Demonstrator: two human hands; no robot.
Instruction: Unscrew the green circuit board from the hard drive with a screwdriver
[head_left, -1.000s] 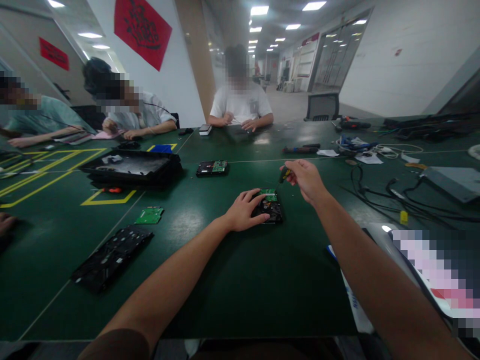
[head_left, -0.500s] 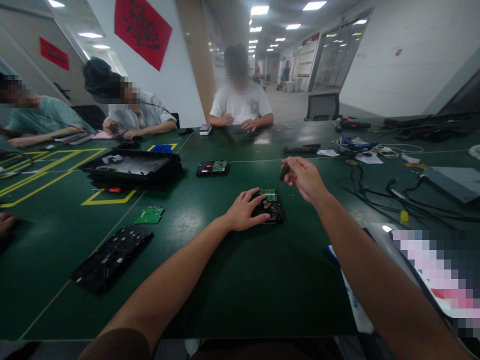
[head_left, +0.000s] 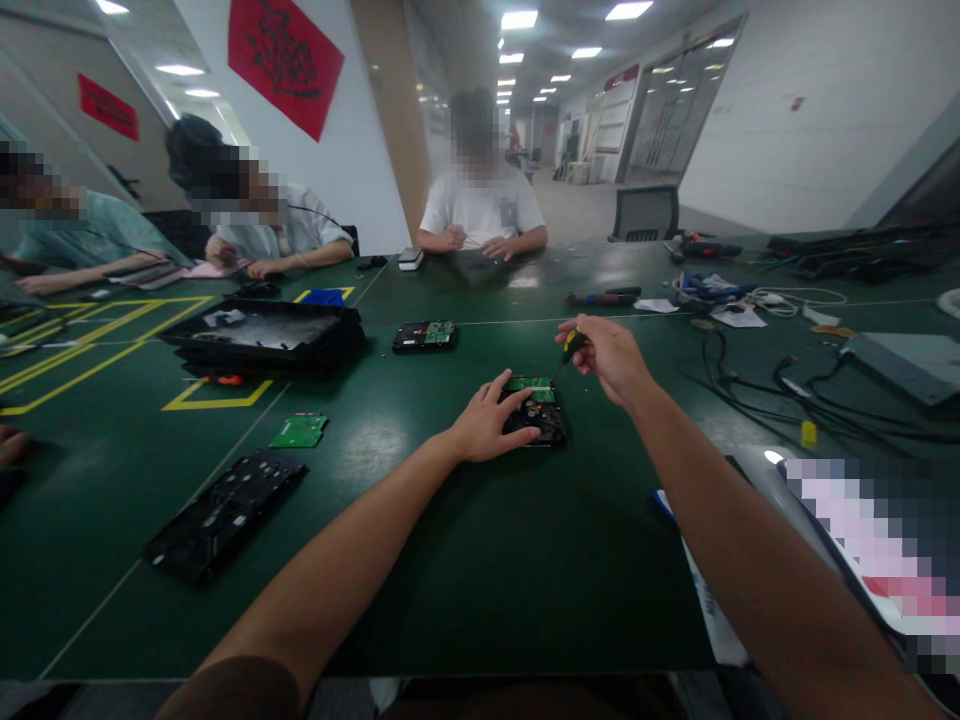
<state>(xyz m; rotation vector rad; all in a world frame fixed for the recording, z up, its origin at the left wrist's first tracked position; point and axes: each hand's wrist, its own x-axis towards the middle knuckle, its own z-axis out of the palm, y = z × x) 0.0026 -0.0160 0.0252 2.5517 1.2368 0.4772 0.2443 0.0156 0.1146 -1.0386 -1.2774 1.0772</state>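
Observation:
A hard drive [head_left: 551,425] with a green circuit board on its upper face lies on the table. My left hand [head_left: 491,420] holds it steady from the left, thumb and fingers spread across it. In my right hand [head_left: 604,355] is a small screwdriver [head_left: 574,345] with a yellow and black handle, gripped between thumb and fingers. Its shaft slants down to the board's far right corner; whether the tip sits in a screw is too small to tell.
Left of my arm lie a loose green circuit board [head_left: 300,430] and a black drive casing [head_left: 229,510]. Beyond are another hard drive [head_left: 424,336] and black trays [head_left: 262,335]. Cables [head_left: 739,385] and a grey metal box [head_left: 907,365] occupy the right. Several people sit around the table.
The screwdriver has turned in my right fingers, so more of its yellow marking shows. My right hand has shifted slightly; my left hand and the hard drive have stayed put.

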